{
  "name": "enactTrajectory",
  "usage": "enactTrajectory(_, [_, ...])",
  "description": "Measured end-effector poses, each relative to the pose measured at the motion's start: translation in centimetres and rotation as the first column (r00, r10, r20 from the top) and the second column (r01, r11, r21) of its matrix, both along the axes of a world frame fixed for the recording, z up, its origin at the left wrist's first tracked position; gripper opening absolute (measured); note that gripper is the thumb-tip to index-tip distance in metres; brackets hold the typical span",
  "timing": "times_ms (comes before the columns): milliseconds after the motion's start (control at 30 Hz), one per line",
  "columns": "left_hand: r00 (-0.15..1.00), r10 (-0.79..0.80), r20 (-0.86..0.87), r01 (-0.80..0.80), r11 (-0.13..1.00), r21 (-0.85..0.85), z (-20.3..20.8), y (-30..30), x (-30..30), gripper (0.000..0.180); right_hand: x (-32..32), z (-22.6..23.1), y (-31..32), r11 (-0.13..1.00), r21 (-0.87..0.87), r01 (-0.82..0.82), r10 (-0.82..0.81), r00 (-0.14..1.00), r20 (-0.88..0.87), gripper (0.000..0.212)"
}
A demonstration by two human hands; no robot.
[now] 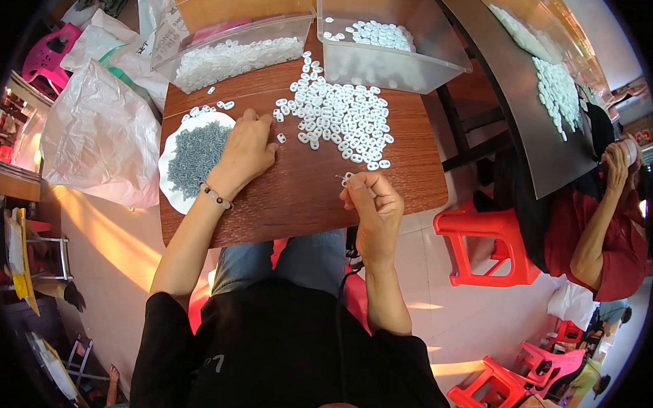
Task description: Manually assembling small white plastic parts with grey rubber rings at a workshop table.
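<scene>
A small white oval piece with two holes [347, 179] is pinched between the thumb and fingers of my right hand [375, 208], and a thin metal-looking bit sticks out to its left. My left hand [245, 152] lies back-up over the right rim of a white scalloped plate [166, 191], its fingers curled down with the tips hidden. On that plate is a heap of small grey screws [196, 153]. One loose white piece [282, 138] lies just right of my left fingers. A spread of similar white pieces [344, 118] covers the far middle of the brown table [297, 210].
Two clear plastic bins with white pieces, a left bin [238, 57] and a right bin [389, 62], stand at the table's far edge. A white sack [98, 138] stands left. On the right are a red stool [483, 242], a dark table [520, 103] and a seated person [599, 228].
</scene>
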State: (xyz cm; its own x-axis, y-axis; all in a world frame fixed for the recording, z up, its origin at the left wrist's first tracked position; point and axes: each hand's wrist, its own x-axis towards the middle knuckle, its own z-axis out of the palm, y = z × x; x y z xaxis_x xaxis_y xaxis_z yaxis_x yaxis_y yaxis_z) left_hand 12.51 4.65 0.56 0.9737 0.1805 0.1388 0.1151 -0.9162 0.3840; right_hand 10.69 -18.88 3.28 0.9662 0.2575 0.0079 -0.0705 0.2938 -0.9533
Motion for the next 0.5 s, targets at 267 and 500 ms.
enactTrajectory(267, [0.996,-0.047,0.078,0.041,0.996,0.078,-2.0,-0.6,0.6,0.023,-0.5,-0.1,0.5,1.000,-0.002,-0.030,0.030,0.999,0.015,0.015])
enactTrajectory(500, [0.993,-0.031,0.110,0.034,0.999,-0.020,-2.3,-1.5,0.3,0.018,-0.4,-0.4,0.7,0.999,-0.016,-0.035,0.035,0.999,0.002,0.015])
